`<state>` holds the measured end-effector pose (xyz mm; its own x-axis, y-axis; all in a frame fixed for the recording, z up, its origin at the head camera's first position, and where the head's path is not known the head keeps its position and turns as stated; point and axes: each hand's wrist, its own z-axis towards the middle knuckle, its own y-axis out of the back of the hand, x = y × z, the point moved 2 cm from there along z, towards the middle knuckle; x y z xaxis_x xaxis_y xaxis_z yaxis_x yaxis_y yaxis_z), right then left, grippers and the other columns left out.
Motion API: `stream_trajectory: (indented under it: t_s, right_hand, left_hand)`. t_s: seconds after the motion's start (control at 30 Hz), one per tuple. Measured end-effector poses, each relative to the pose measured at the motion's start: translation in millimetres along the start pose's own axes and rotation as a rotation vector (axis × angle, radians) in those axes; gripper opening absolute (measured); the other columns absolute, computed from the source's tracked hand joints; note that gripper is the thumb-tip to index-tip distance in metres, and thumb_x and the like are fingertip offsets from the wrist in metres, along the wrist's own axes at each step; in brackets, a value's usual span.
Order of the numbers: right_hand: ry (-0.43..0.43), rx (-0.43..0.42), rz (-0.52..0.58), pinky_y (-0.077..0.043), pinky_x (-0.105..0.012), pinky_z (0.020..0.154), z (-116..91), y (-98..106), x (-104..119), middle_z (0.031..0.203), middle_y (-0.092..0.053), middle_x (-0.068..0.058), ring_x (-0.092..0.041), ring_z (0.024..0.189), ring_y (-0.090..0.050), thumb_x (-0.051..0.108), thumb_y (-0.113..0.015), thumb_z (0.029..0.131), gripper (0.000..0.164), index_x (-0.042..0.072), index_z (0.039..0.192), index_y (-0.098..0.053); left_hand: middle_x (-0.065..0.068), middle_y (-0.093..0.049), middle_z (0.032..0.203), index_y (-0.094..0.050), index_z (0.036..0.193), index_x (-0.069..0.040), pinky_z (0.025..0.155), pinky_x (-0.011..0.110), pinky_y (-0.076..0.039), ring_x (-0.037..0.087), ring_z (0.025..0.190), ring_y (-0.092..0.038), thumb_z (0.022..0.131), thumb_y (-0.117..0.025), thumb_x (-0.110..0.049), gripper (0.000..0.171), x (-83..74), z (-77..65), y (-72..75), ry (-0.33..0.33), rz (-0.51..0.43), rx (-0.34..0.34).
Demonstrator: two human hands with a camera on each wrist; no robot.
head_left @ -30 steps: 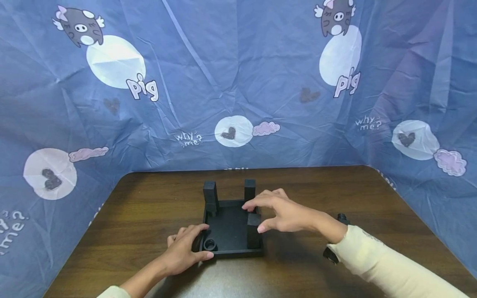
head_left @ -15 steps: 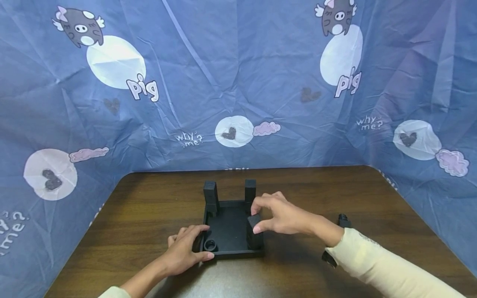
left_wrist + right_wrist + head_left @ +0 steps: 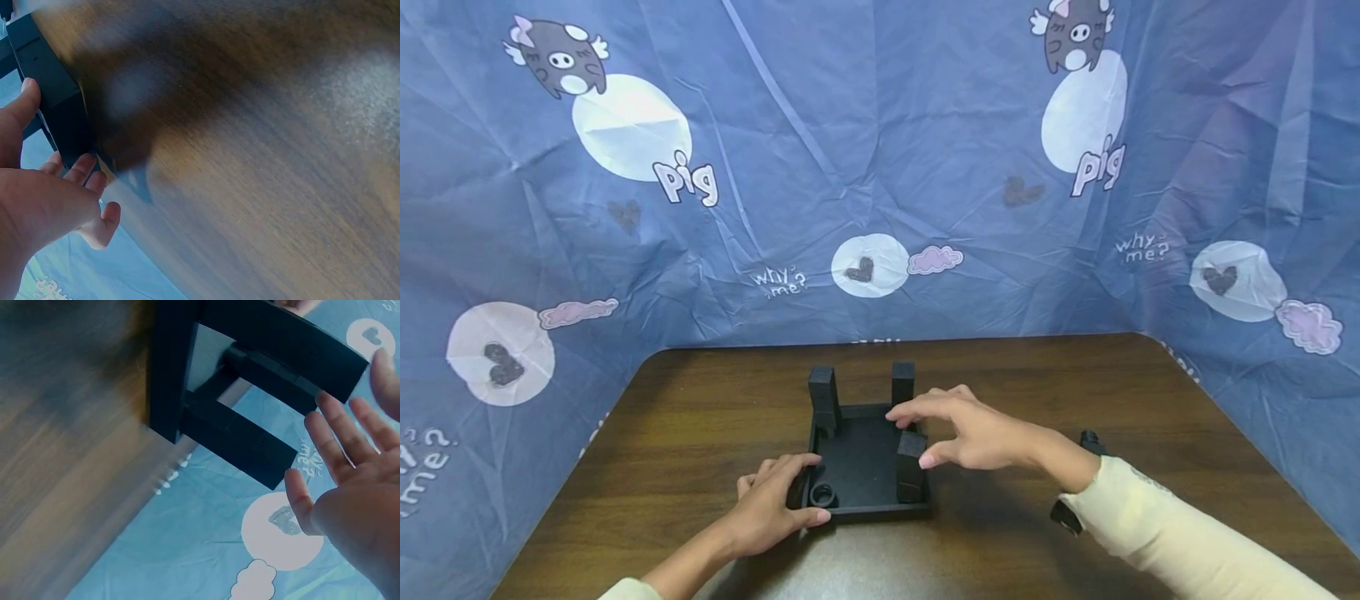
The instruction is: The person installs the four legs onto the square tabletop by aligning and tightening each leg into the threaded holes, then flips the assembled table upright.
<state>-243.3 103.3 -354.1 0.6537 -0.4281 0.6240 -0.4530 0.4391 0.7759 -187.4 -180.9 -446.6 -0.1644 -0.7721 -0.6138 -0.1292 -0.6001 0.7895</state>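
Head view: right hand (image 3: 977, 427) just relaxed to wide grip around post (image 3: 911, 471) at near-right of tray (image 3: 859, 467), so post left unpinched, near-left corner loosely spanned by left hand (image 3: 772, 505).

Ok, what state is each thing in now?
Black tray: flat on the table
Far left post: upright
Far right post: upright
Near right post: standing; full seating unclear
Near left ring: no post in it
Left hand: touching tray corner
Right hand: spread by near right post, not gripping
Black part: lying, partly hidden by sleeve
Blue cloth: hung, creased
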Motion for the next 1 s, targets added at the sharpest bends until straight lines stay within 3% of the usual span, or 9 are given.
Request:
stream_trajectory:
  t_s: [0.2, 0.4, 0.63, 0.77, 0.9, 1.0]
  right_hand:
    - [-0.025, 0.029, 0.021, -0.021, -0.046, 0.103, -0.5, -0.2, -1.0, 0.123, -0.057, 0.016, -0.007, 0.119, -0.046, 0.01, -0.07, 0.086, 0.046, 0.03, 0.126, -0.06]
    - [-0.039, -0.051, -0.029, -0.029, -0.048, 0.098, 1.1, -6.6, -1.7, 0.11, -0.059, 0.011, -0.022, 0.111, -0.05, 0.021, -0.076, 0.083, 0.03, 0.023, 0.109, -0.061]
    - [-0.096, -0.119, -0.053, -0.034, -0.044, 0.088, 2.3, -10.1, -2.5, 0.098, -0.056, 0.011, -0.024, 0.099, -0.048, 0.032, -0.083, 0.073, 0.036, 0.02, 0.093, -0.054]
    - [-0.075, -0.082, -0.032, -0.031, -0.046, 0.093, 0.6, -9.0, -2.9, 0.105, -0.058, 0.008, -0.021, 0.104, -0.05, 0.028, -0.083, 0.073, 0.044, 0.019, 0.109, -0.059]
    - [-0.022, -0.006, 0.004, -0.022, -0.049, 0.102, -0.5, -7.0, -2.8, 0.124, -0.058, 0.009, -0.021, 0.124, -0.045, 0.02, -0.079, 0.079, 0.06, 0.022, 0.134, -0.054]
    - [-0.004, 0.032, 0.014, -0.02, -0.048, 0.104, -0.2, -5.9, -1.7, 0.13, -0.056, 0.014, -0.018, 0.129, -0.041, 0.014, -0.074, 0.084, 0.055, 0.026, 0.134, -0.055]
  left_hand:
    - [0.0, -0.056, 0.13, -0.054, 0.131, -0.018, 0.086, 0.051, -0.023, 0.024, 0.116, -0.044, 0.074, -0.081, -0.039, 0.066, 0.7, 0.8, 0.7, 0.008, -0.003, 0.007]
    - [0.0, -0.056, 0.13, -0.054, 0.131, -0.018, 0.087, 0.052, -0.023, 0.024, 0.116, -0.044, 0.074, -0.081, -0.039, 0.066, 1.0, 1.9, 1.0, 0.012, 0.002, 0.009]
    - [0.0, -0.056, 0.13, -0.054, 0.131, -0.017, 0.088, 0.052, -0.023, 0.024, 0.116, -0.044, 0.074, -0.081, -0.039, 0.067, 0.1, 1.8, 1.5, 0.002, -0.006, 0.006]
    - [0.0, -0.056, 0.13, -0.055, 0.131, -0.018, 0.087, 0.051, -0.023, 0.024, 0.116, -0.045, 0.074, -0.081, -0.039, 0.067, 0.3, 1.0, 1.4, 0.0, -0.007, 0.003]
    - [0.0, -0.056, 0.13, -0.055, 0.131, -0.018, 0.087, 0.051, -0.023, 0.024, 0.116, -0.044, 0.074, -0.081, -0.039, 0.066, 0.6, 1.0, 0.8, 0.004, -0.014, 0.011]
    - [0.0, -0.056, 0.131, -0.055, 0.131, -0.018, 0.087, 0.051, -0.023, 0.024, 0.117, -0.044, 0.074, -0.081, -0.039, 0.066, 1.2, 1.2, 0.5, 0.004, -0.02, 0.014]
